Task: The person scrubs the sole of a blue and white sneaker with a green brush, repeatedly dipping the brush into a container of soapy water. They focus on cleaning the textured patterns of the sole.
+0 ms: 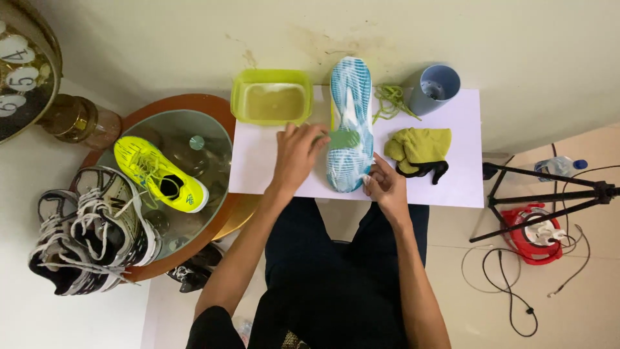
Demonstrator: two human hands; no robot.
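The shoe lay sole-up on the white bench, its long axis running straight away from the person, toe toward the wall and heel toward the body. The left hand sat just to the shoe's left, palm down, its fingers closed on a small green scrubber pressed against the middle of the blue-and-white sole. The right hand was at the heel end, on the shoe's right side, its fingers curled together against the sole's edge, steadying it. So the shoe lay between both hands, the left one nearer its middle. A green tub of cloudy water stood just beyond the left hand, touching or almost touching the shoe's left side; a yellow cloth lay to the right, apart from it
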